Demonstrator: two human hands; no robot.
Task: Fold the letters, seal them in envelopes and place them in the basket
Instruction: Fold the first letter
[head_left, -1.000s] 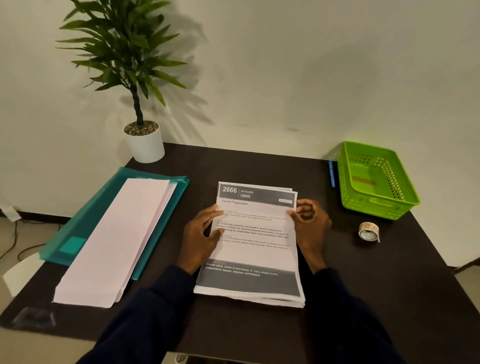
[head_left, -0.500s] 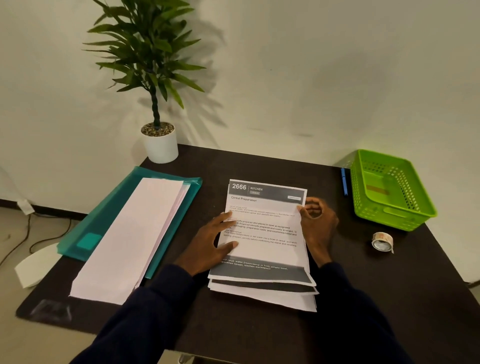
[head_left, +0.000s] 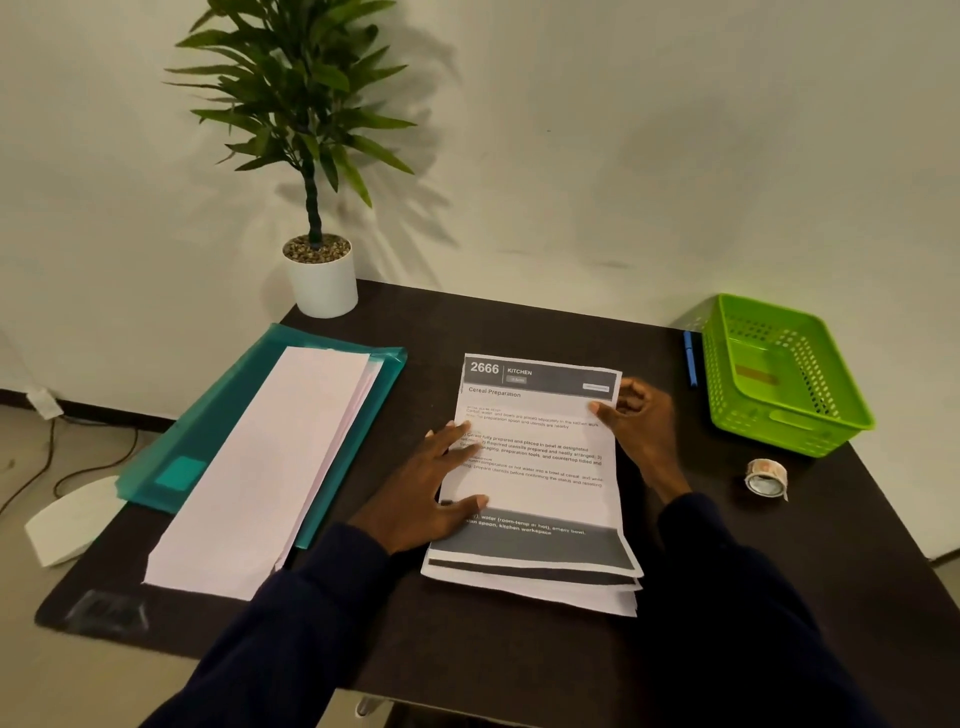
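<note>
Head view.
- Letters (head_left: 530, 592): printed stack at the centre of the table (head_left: 467, 654), lower sheets fanned toward the near edge.
- Top letter (head_left: 540, 410): offset up the stack, probably being freed for folding.
- Left hand (head_left: 431, 493): fingers straight, flat on the left margin, pinning the pile.
- Right hand (head_left: 634, 426): fingers curled, thumb over the right edge, pinching the top letter.
- Envelopes (head_left: 260, 467): pale stack on teal folder (head_left: 208, 415), left.
- Basket (head_left: 789, 421): green, far right, with pen (head_left: 690, 358) just beside it.
- Tape roll (head_left: 766, 478): nearer than the basket, judged no obstacle.
- Potted plant (head_left: 322, 280): back corner.
</note>
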